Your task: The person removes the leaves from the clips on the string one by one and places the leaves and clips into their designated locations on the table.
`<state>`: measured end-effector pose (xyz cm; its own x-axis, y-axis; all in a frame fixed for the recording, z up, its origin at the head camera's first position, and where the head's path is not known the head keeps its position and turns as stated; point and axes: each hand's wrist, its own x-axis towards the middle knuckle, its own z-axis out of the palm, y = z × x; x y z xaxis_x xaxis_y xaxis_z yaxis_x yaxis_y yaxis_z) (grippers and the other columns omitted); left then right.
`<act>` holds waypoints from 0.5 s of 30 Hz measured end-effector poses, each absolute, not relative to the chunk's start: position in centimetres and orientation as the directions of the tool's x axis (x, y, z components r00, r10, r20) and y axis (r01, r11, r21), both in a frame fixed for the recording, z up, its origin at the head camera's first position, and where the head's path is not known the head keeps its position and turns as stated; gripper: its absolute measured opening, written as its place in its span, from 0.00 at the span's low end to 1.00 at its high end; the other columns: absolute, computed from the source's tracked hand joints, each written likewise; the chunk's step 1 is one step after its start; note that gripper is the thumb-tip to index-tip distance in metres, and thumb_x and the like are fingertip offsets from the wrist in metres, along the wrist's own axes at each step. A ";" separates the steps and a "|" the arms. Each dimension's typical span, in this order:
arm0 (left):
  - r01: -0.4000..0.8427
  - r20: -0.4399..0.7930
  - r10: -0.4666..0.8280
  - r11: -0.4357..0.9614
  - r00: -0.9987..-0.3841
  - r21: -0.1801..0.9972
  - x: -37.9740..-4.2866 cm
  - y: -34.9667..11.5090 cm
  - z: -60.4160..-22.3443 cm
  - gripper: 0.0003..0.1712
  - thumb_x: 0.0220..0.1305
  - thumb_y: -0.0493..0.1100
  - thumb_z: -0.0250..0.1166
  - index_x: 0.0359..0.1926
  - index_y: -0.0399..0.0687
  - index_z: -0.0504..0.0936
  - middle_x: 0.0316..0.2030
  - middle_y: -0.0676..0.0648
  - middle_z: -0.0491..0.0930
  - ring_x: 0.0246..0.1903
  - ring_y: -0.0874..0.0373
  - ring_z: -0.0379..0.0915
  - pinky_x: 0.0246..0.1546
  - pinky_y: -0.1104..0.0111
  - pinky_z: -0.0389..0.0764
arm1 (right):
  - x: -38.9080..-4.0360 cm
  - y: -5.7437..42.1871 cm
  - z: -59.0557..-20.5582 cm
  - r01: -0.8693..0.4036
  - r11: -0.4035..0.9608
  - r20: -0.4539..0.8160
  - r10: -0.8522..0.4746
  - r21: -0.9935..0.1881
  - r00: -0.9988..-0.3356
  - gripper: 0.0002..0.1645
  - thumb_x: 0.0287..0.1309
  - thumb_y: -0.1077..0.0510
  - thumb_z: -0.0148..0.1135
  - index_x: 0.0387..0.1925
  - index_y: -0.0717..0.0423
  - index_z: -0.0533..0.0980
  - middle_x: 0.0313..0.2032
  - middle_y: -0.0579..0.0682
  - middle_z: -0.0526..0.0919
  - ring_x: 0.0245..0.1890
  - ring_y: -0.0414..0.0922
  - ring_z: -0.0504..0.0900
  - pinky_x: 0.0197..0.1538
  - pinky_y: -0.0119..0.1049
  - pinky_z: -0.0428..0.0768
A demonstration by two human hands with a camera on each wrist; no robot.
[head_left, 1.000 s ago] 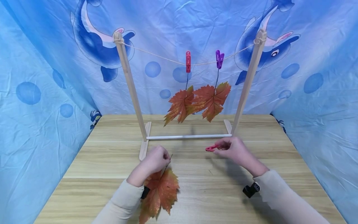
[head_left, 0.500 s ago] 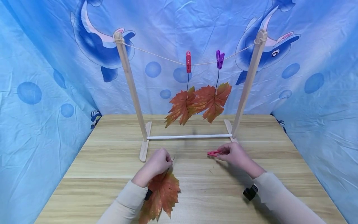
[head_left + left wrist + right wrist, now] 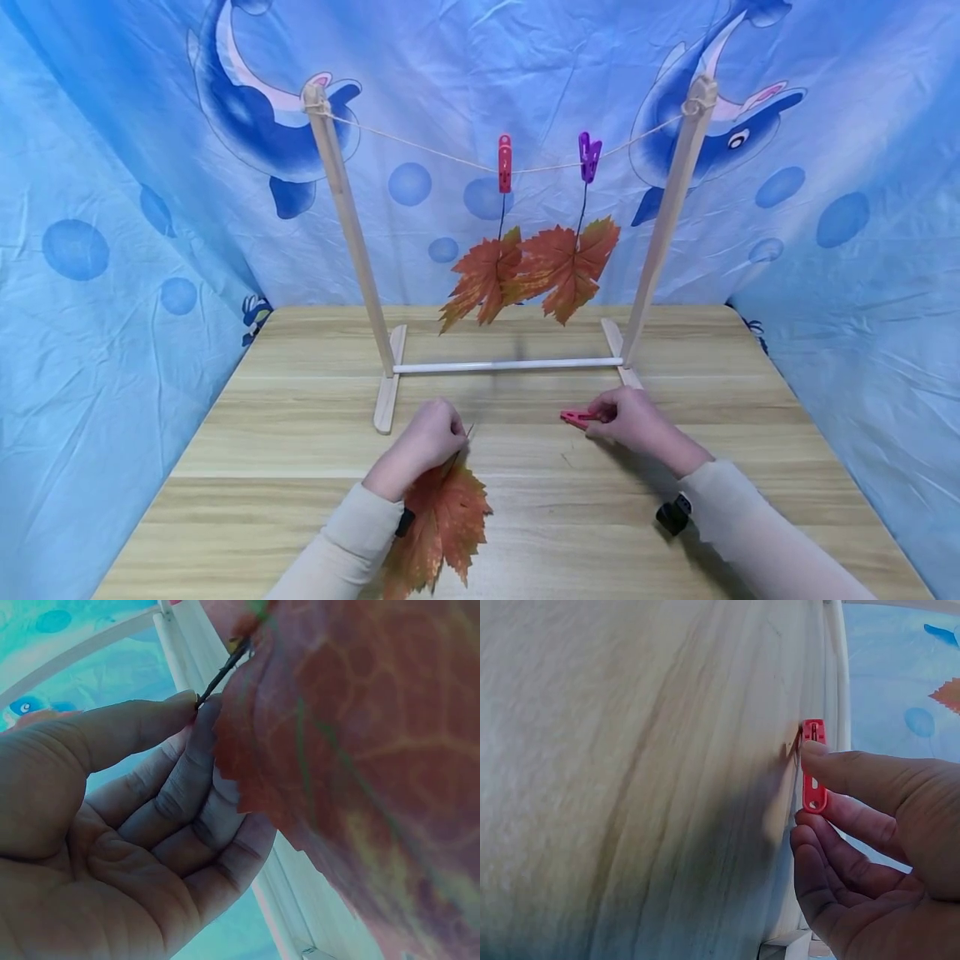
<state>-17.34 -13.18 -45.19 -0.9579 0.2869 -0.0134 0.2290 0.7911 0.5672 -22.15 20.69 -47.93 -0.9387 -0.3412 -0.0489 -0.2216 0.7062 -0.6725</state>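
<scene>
My left hand [image 3: 425, 437] pinches the thin dark stem of an orange-red maple leaf [image 3: 442, 525] between thumb and fingers. In the left wrist view the leaf [image 3: 360, 750] fills the right side, its stem [image 3: 223, 673] at the fingertips. My right hand [image 3: 637, 425] holds a red clothespin [image 3: 576, 418] low over the table, to the right of the leaf. Seen from the right wrist, thumb and fingers pinch the clothespin [image 3: 814, 769] along its length. Two similar leaves hang from a string, one from a red clothespin [image 3: 505, 164], the other from a purple clothespin [image 3: 589, 158].
A wooden stand with a left post [image 3: 348, 225], a right post [image 3: 667, 225] and a white crossbar [image 3: 510, 365] stands behind my hands. Its string [image 3: 420, 148] sags between the post tops. A blue dolphin-print curtain [image 3: 450, 67] surrounds the wooden table [image 3: 300, 417].
My left hand has shifted slightly right and nearer with the leaf. My right hand has come slightly nearer and lower, still holding the red clothespin. The hanging leaves barely move.
</scene>
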 end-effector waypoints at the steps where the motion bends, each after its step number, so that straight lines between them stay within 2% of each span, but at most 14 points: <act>1: 0.233 -0.009 0.290 0.789 -0.957 0.568 -17.3 -13.2 -45.2 0.14 0.53 0.29 0.71 0.15 0.42 0.84 0.14 0.56 0.76 0.19 0.62 0.71 0.23 0.68 0.76 | -22.1 20.6 -47.9 -0.218 0.714 -0.058 -0.340 -0.665 -0.939 0.12 0.51 0.61 0.80 0.39 0.57 0.87 0.28 0.44 0.81 0.27 0.43 0.76 0.30 0.38 0.77; 15: 0.281 0.039 0.312 0.787 -0.949 0.549 -17.3 -13.2 -45.4 0.13 0.49 0.29 0.71 0.14 0.46 0.83 0.14 0.57 0.76 0.20 0.62 0.71 0.26 0.67 0.77 | -22.4 20.7 -48.2 -0.244 0.731 -0.045 -0.351 -0.637 -0.935 0.12 0.50 0.61 0.80 0.37 0.58 0.86 0.28 0.43 0.81 0.27 0.41 0.77 0.31 0.38 0.78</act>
<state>-17.32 -13.25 -45.45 -0.9493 0.3118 0.0394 0.2813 0.7873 0.5487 -22.38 20.69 -48.21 -0.9352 -0.3513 -0.0449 -0.2440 0.7310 -0.6373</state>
